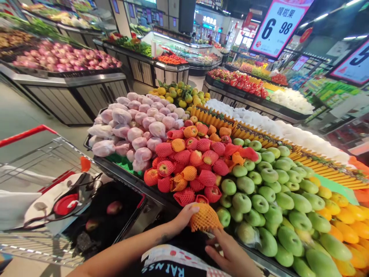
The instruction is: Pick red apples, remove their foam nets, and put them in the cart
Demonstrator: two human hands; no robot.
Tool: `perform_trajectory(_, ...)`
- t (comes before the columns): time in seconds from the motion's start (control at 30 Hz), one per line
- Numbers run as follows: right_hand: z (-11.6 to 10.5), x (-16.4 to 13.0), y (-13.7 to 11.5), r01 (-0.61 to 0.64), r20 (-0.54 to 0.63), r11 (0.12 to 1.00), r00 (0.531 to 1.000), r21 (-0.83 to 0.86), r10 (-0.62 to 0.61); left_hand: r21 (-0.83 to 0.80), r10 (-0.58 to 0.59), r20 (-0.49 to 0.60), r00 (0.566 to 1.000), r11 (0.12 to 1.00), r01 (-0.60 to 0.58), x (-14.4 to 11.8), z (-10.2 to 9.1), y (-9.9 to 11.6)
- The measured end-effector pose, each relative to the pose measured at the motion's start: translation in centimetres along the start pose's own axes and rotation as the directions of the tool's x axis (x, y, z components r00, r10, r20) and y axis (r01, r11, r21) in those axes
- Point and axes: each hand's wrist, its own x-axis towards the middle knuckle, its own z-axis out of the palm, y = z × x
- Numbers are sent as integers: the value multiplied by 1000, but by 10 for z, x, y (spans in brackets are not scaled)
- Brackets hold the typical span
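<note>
At the near edge of the fruit stand, both hands hold one fruit in an orange foam net.

The left hand cups the netted fruit from its left side, fingers curled around it, while the right hand comes up from below with its fingertips pinching the lower edge of the net. The fruit sits just in front of the heap of red- and orange-netted apples, which lies between a pile of pink-wrapped fruit toward the stand's left corner and green mangoes toward its right side. Just beside the stand's near-left edge is a shopping cart with a red handle, holding a black bag with two fruits in it.
</note>
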Motion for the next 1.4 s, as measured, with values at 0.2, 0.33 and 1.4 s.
perform_trajectory(0.2,12,34,-23,140,-354,920,935,366,-2,-178,-87,-28,996,981,80,-14,-48,34)
perform_trajectory(0.33,50,78,-25,140,-451,928,892,345,33,-3,-66,85,994,998,66,-24,-73,45)
perform_trajectory(1.4,6,42,63,-44,-45,759,994,650,96,-533,-250,-4,968,820,210,18,25,-20)
